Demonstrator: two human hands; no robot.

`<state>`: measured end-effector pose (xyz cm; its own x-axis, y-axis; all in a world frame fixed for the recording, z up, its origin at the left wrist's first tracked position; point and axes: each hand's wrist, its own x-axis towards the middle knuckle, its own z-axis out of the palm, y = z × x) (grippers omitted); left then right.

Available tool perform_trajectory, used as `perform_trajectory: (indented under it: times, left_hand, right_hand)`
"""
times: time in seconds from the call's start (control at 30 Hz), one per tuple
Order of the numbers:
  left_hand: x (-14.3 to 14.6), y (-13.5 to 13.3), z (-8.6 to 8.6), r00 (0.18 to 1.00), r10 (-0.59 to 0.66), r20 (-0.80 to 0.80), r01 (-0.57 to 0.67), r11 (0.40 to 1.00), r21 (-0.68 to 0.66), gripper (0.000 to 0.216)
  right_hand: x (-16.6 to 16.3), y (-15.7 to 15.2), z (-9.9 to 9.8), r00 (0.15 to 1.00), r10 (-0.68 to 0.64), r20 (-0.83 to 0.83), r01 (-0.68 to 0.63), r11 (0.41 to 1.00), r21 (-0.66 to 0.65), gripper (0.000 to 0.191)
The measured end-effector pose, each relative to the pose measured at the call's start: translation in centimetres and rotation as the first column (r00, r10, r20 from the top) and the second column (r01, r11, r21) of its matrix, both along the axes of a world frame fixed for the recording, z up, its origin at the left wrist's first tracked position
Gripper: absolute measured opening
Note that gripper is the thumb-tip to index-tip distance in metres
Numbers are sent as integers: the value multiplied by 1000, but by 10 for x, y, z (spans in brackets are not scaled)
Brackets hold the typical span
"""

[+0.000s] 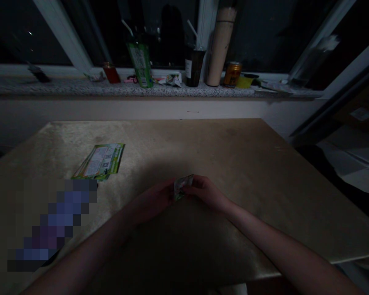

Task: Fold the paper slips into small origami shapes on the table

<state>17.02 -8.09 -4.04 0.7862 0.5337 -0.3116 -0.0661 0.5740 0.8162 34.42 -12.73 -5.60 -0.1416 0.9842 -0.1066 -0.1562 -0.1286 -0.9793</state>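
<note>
A small, thin, flat piece with a pale grey, pink and green print [179, 186] is up between two bare hands, over the near middle of a big, tan, smooth-topped table [233, 151]. The right hand [207, 191] pinches its right side, with the thumb on the front and the fingers bent behind, so that grip is closed on it. The left hand [164, 196] is at its left edge (it is very dim there), and I cannot tell how far its fingers are closed or if they grip.

To the left, a messy pile of green and white printed cards [101, 161] lies flat on the table, well apart from the hands. Just beside the pile is a blue and purple thing [57, 217], too blocky to make out.

On the speckled grey stone window sill [169, 91] stand a tall green cup with a white straw [140, 63], a dark see-through cup with a straw [194, 67], a tall pale pink bottle [219, 49] and an orange-gold can [233, 74].
</note>
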Motion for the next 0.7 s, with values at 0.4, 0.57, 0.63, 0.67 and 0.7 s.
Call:
perform_trajectory:
  times: [0.4, 0.57, 0.63, 0.67, 0.7]
  left_hand:
    - [1, 3, -4, 996, 70, -55, -67, 996, 57, 29]
    - [2, -1, -1, 973, 145, -178, -122, 983, 136, 25]
    - [3, 0, -2, 971, 147, -186, -118, 980, 158, 23]
    - [3, 0, -4, 974, 141, -179, -112, 980, 165, 23]
    - [2, 1, -5, 977, 135, -168, -106, 980, 168, 23]
  right_hand:
    - [1, 3, -3, 994, 19, 110, -22, 999, 29, 22]
    - [0, 1, -4, 989, -86, 124, 74, 992, 100, 32]
    - [0, 0, -3, 988, -123, 91, 110, 984, 143, 38]
    - [0, -1, -2, 989, -130, 75, 118, 981, 155, 38]
    - [0, -1, -1, 990, -131, 60, 120, 980, 162, 37]
